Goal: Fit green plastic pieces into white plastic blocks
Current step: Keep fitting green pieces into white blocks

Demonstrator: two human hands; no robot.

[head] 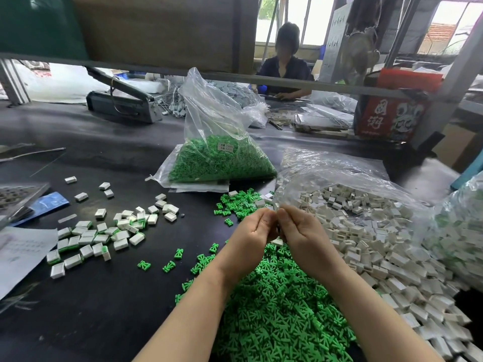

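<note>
Both forearms raised, left hand [252, 232] and right hand [300, 231] curled fingertip-to-fingertip

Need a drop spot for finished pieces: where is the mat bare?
Bare mat lies near-left, between the assembled blocks and loose green pile; also far-left before the sealer. Crowded centre and right: green bag, white blocks.
</note>
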